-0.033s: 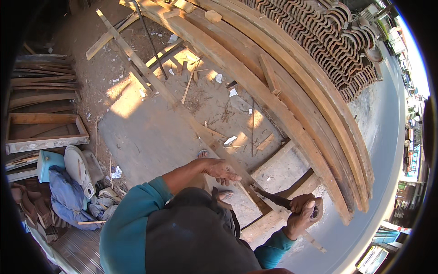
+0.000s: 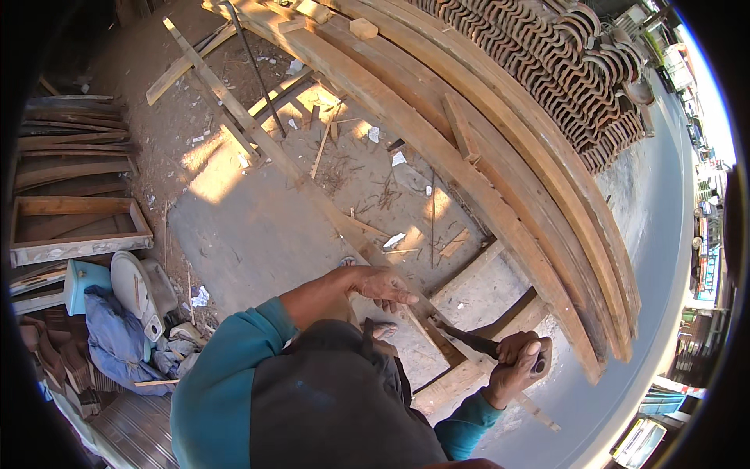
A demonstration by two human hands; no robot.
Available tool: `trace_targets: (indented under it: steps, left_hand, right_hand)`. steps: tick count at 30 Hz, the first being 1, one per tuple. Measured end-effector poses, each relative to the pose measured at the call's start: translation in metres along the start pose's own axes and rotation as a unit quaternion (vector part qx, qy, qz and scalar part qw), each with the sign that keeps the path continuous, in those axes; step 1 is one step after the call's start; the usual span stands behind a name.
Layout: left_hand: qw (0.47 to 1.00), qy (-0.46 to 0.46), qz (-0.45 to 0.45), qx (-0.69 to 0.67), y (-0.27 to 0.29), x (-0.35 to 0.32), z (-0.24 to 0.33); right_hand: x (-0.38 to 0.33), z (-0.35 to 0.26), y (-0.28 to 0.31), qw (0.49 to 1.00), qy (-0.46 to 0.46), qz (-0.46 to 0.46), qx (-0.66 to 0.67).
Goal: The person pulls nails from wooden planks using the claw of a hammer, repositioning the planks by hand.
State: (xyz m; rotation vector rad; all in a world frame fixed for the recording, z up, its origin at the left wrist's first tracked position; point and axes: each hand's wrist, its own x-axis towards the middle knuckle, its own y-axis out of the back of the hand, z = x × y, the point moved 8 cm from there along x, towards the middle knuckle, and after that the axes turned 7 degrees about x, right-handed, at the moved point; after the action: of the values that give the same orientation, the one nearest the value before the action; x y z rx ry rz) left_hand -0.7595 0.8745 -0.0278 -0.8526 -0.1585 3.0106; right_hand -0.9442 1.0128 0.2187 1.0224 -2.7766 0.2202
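A long, narrow wooden plank (image 2: 267, 144) runs diagonally from the far left toward me. Over its near part is my left hand (image 2: 383, 284), the index finger reaching forward and the other fingers slightly bent; I see nothing held in it. My right hand (image 2: 517, 363) is wrapped around a dark, bar-like tool (image 2: 471, 341) whose rounded end shows beside the thumb. The tool's other end points left and meets or overlaps the plank just right of my left fingertips. Whether it is wedged there, I cannot tell.
Long thick beams (image 2: 500, 199) lie across the right side. Beyond them stand stacked curved roof tiles (image 2: 539, 86). At left are piled boards (image 2: 74, 168), a wooden frame (image 2: 78, 248) and a blue cloth bundle (image 2: 117, 336). A thin dark rod (image 2: 258, 70) leans at the back.
My left hand has shifted very slightly to the right along the plank. My right hand and the tool stay where they were.
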Motion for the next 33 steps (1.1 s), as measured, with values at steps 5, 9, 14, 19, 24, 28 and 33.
trace_targets:
  steps: [5,9,14,19,24,28,33]
  left_hand:
    - [0.971,-0.065,0.214,0.079,0.093,0.005,0.068]
    - [0.922,-0.102,0.369,0.052,0.159,0.006,0.06]
    - [0.929,-0.088,0.355,0.054,0.163,0.016,0.066]
    - [0.933,-0.06,0.352,0.035,0.156,0.009,0.044]
    - [0.919,-0.056,0.39,0.006,0.164,-0.019,0.032]
    - [0.891,-0.039,0.452,0.027,0.176,-0.066,0.021]
    - [0.867,0.052,0.494,0.043,0.212,-0.118,0.006]
  right_hand:
    - [-0.012,0.004,0.013,0.995,0.044,0.083,0.013]
    - [-0.018,-0.001,-0.003,0.993,0.074,0.094,-0.01]
    - [-0.027,-0.007,-0.01,0.987,0.114,0.104,-0.046]
    - [-0.034,-0.011,-0.014,0.987,0.125,0.083,-0.053]
    - [-0.051,-0.013,-0.013,0.984,0.145,0.083,-0.056]
    - [-0.056,-0.01,-0.014,0.986,0.141,0.058,-0.061]
    - [-0.05,-0.008,-0.009,0.987,0.108,0.073,-0.091]
